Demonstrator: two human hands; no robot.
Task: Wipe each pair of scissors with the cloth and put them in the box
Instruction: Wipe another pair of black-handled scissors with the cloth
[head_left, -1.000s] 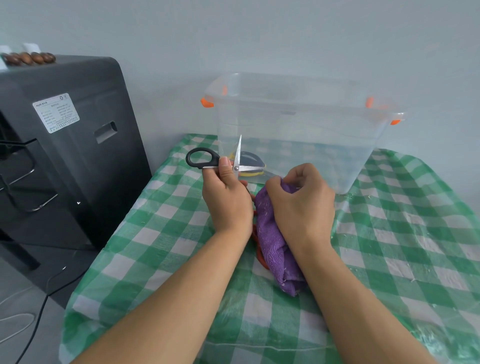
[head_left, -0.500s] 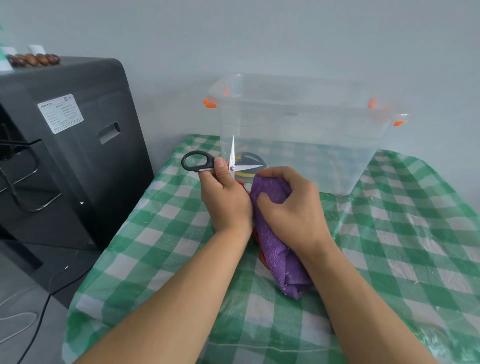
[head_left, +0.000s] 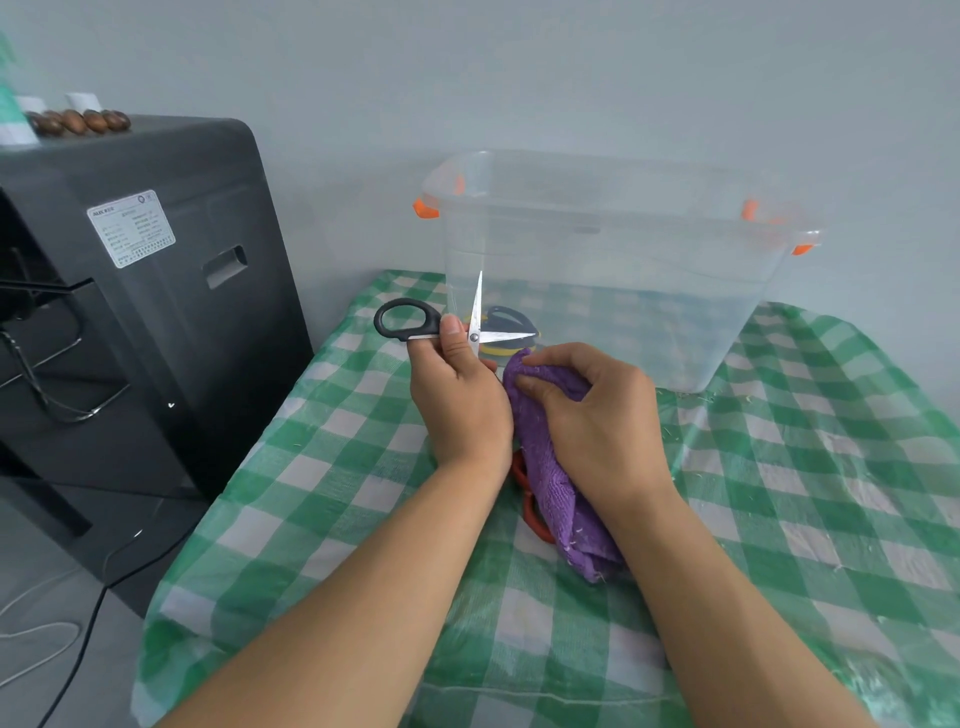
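Observation:
My left hand (head_left: 460, 395) grips black-handled scissors (head_left: 410, 319) with the blades spread, one pointing up and one to the right. My right hand (head_left: 592, 415) holds a purple cloth (head_left: 550, 483) bunched just below the right-pointing blade. Red-handled scissors (head_left: 530, 512) lie on the table, mostly hidden under the cloth. Behind stands a clear plastic box (head_left: 675, 270) with orange clips; through its wall I see another pair of scissors (head_left: 506, 318) with dark and yellow handles on its floor.
A green and white checked cloth (head_left: 322, 493) covers the table. A black machine (head_left: 156, 291) stands left of the table edge, with cables on the floor. A grey wall is close behind the box.
My right hand has slid the purple cloth left and up towards the open blades. The left hand has lifted the scissors slightly; the blades stay spread.

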